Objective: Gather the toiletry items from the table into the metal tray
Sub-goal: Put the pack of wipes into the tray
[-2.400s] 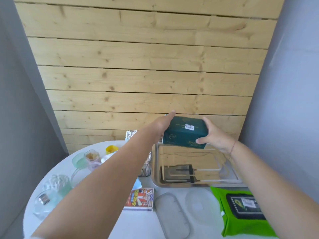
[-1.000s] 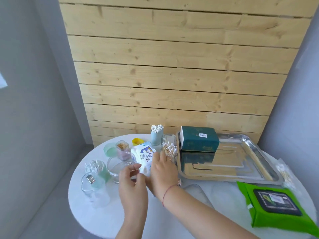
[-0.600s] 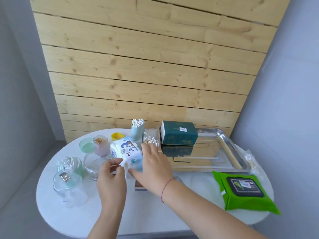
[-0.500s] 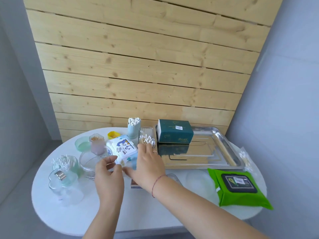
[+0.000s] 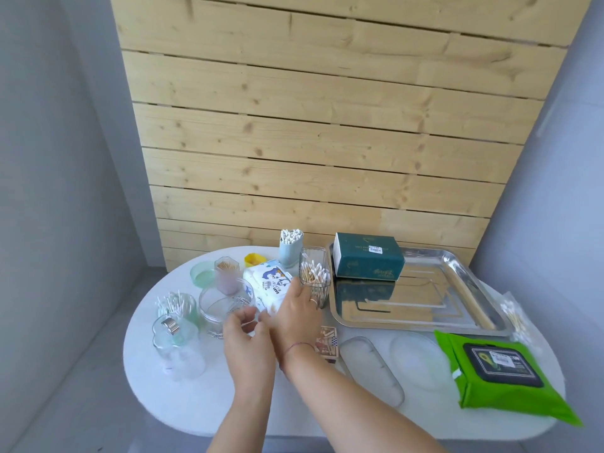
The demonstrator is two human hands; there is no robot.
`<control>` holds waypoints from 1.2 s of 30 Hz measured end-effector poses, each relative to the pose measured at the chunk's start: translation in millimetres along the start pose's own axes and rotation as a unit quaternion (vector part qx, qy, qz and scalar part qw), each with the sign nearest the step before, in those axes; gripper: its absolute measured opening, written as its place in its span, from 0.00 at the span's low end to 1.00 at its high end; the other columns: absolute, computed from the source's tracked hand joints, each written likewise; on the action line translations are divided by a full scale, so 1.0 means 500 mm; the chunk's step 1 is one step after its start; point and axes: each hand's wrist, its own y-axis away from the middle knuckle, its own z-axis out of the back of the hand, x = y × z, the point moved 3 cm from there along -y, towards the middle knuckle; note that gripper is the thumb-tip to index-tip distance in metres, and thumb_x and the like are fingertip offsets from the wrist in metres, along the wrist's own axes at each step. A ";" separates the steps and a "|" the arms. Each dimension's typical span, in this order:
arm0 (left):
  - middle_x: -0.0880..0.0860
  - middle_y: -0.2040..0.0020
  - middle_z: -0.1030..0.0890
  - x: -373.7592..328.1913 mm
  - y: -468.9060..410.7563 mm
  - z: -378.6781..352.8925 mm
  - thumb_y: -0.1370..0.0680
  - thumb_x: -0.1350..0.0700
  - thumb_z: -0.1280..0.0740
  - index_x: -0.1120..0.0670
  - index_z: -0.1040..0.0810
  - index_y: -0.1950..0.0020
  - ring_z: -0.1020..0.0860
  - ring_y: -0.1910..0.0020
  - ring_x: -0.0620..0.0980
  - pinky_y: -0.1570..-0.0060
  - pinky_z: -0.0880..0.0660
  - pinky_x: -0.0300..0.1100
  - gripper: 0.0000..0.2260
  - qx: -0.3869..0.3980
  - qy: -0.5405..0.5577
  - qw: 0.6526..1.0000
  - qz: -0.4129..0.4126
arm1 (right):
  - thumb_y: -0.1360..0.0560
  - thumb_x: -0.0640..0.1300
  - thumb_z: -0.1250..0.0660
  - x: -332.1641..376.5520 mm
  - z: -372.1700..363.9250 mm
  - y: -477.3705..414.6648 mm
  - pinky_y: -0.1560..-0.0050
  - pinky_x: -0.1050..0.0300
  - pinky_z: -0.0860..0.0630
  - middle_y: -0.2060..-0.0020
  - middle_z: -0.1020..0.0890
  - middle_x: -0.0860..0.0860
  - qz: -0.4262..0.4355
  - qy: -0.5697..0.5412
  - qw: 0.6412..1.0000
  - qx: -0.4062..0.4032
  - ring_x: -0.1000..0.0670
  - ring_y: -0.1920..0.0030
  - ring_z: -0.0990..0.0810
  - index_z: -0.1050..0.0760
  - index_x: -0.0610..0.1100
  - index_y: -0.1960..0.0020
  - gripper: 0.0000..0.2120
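The white surface [image 5: 183, 397] carries the metal tray [image 5: 434, 279], right of the fingers, with a teal box [image 5: 367, 259] inside. The right hand [image 5: 295, 318] lays straight fingers [image 5: 294, 289] on the wipes pack [image 5: 266, 282]. The left hand [image 5: 245, 338] curls loosely beside it, and I cannot tell whether it grips.

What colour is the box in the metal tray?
The box is dark green, clearest in the head view.

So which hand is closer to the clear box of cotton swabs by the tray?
Right. The right hand is just left of the swab box; the left hand farther left.
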 end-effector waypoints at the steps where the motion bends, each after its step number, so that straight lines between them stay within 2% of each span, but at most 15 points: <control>1: 0.52 0.47 0.22 0.000 0.000 0.001 0.25 0.65 0.37 0.55 0.25 0.47 0.24 0.49 0.51 0.50 0.32 0.42 0.08 0.001 0.000 1.000 0.004 | 0.37 0.52 0.31 0.001 0.004 0.000 0.49 0.52 0.26 0.44 0.24 0.44 -0.002 -0.020 1.000 0.020 0.41 0.46 0.21 0.36 0.42 0.34 0.35; 3: 0.52 0.46 0.23 0.001 -0.001 0.002 0.25 0.66 0.39 0.55 0.26 0.47 0.26 0.48 0.50 0.50 0.34 0.41 0.11 0.006 0.002 1.000 0.015 | 0.34 0.50 0.34 -0.004 0.011 -0.008 0.47 0.52 0.28 0.40 0.25 0.46 -0.018 -0.063 0.998 0.011 0.42 0.42 0.24 0.36 0.44 0.32 0.32; 12: 0.53 0.41 0.26 0.008 0.007 -0.025 0.23 0.63 0.39 0.58 0.31 0.35 0.28 0.45 0.51 0.49 0.35 0.43 0.16 0.085 -0.003 0.994 0.071 | 0.32 0.47 0.35 -0.016 0.060 -0.018 0.48 0.56 0.26 0.41 0.21 0.52 -0.054 -0.168 0.984 -0.026 0.46 0.43 0.23 0.31 0.49 0.37 0.23; 15: 0.56 0.37 0.27 0.015 0.006 -0.036 0.23 0.59 0.38 0.59 0.33 0.32 0.28 0.38 0.55 0.42 0.32 0.46 0.19 0.106 0.002 0.987 0.120 | 0.33 0.45 0.34 -0.020 0.062 -0.014 0.48 0.56 0.25 0.42 0.20 0.53 -0.062 -0.183 0.981 -0.017 0.47 0.43 0.22 0.30 0.50 0.39 0.22; 17: 0.65 0.42 0.25 0.025 0.002 -0.043 0.26 0.57 0.39 0.64 0.30 0.38 0.25 0.42 0.62 0.41 0.29 0.51 0.19 0.142 0.025 0.976 0.164 | 0.33 0.45 0.34 -0.023 0.065 -0.010 0.49 0.56 0.25 0.44 0.20 0.53 -0.068 -0.198 0.978 -0.016 0.47 0.44 0.22 0.30 0.49 0.40 0.21; 18: 0.69 0.50 0.26 0.019 0.004 -0.044 0.27 0.59 0.40 0.67 0.29 0.47 0.24 0.51 0.64 0.48 0.26 0.52 0.13 0.155 0.048 0.970 0.179 | 0.33 0.44 0.34 -0.023 0.069 -0.008 0.50 0.56 0.26 0.44 0.20 0.54 -0.071 -0.204 0.976 -0.017 0.47 0.44 0.22 0.30 0.50 0.41 0.20; 19: 0.67 0.58 0.29 0.023 0.007 -0.047 0.27 0.63 0.41 0.65 0.29 0.56 0.27 0.60 0.61 0.58 0.27 0.49 0.05 0.165 0.081 0.962 0.201 | 0.33 0.44 0.34 -0.025 0.072 -0.007 0.51 0.57 0.26 0.45 0.20 0.54 -0.075 -0.210 0.975 -0.018 0.47 0.45 0.22 0.30 0.50 0.41 0.20; 21: 0.61 0.61 0.31 0.022 0.008 -0.047 0.25 0.67 0.41 0.59 0.32 0.62 0.32 0.64 0.54 0.64 0.31 0.42 0.07 0.167 0.191 0.934 0.252 | 0.33 0.44 0.34 -0.029 0.080 -0.003 0.53 0.57 0.27 0.46 0.20 0.54 -0.083 -0.229 0.970 -0.020 0.48 0.45 0.22 0.29 0.50 0.42 0.20; 23: 0.59 0.59 0.27 -0.002 0.010 -0.050 0.22 0.66 0.42 0.58 0.28 0.54 0.29 0.63 0.51 0.59 0.28 0.38 0.05 0.190 0.259 0.912 0.256 | 0.33 0.43 0.34 -0.033 0.095 0.006 0.54 0.58 0.27 0.48 0.20 0.54 -0.086 -0.256 0.963 -0.024 0.48 0.47 0.22 0.29 0.50 0.43 0.19; 24: 0.59 0.56 0.24 -0.008 0.006 -0.050 0.20 0.62 0.42 0.58 0.27 0.48 0.26 0.61 0.51 0.54 0.27 0.38 0.05 0.198 0.265 0.914 0.234 | 0.34 0.43 0.34 -0.036 0.104 0.011 0.54 0.58 0.27 0.49 0.20 0.54 -0.085 -0.272 0.958 -0.028 0.48 0.47 0.22 0.29 0.51 0.44 0.19; 27: 0.58 0.43 0.20 -0.014 -0.001 -0.044 0.20 0.45 0.41 0.57 0.26 0.36 0.21 0.51 0.54 0.43 0.26 0.49 0.20 0.230 0.305 0.897 0.223 | 0.35 0.42 0.33 -0.051 0.145 0.030 0.55 0.58 0.26 0.53 0.22 0.58 -0.062 -0.321 0.944 -0.039 0.51 0.51 0.22 0.30 0.52 0.46 0.18; 29: 0.58 0.41 0.21 -0.027 0.002 -0.038 0.23 0.39 0.40 0.55 0.28 0.33 0.21 0.48 0.57 0.40 0.26 0.54 0.26 0.244 0.320 0.888 0.224 | 0.35 0.41 0.32 -0.068 0.183 0.044 0.55 0.57 0.24 0.53 0.22 0.58 -0.035 -0.341 0.939 -0.035 0.52 0.52 0.22 0.32 0.56 0.47 0.20; 31: 0.58 0.40 0.20 -0.039 0.004 -0.032 0.25 0.36 0.40 0.53 0.26 0.34 0.21 0.44 0.59 0.40 0.26 0.57 0.28 0.266 0.322 0.878 0.234 | 0.36 0.41 0.31 -0.092 0.226 0.056 0.54 0.57 0.23 0.52 0.20 0.57 0.007 -0.351 0.936 -0.012 0.54 0.53 0.21 0.33 0.58 0.46 0.23; 33: 0.57 0.41 0.18 -0.055 0.011 -0.033 0.27 0.35 0.39 0.53 0.23 0.36 0.20 0.44 0.58 0.43 0.23 0.55 0.28 0.295 0.318 0.864 0.256 | 0.34 0.39 0.30 -0.122 0.268 0.058 0.54 0.62 0.24 0.51 0.20 0.57 0.054 -0.342 0.937 0.040 0.58 0.53 0.21 0.33 0.58 0.44 0.24; 36: 0.56 0.48 0.15 -0.079 0.025 -0.057 0.27 0.45 0.33 0.55 0.21 0.41 0.17 0.52 0.55 0.57 0.19 0.50 0.20 0.306 0.306 0.860 0.269 | 0.31 0.36 0.29 -0.176 0.319 0.041 0.51 0.62 0.22 0.44 0.20 0.58 0.077 -0.338 0.930 0.126 0.61 0.46 0.22 0.32 0.56 0.39 0.27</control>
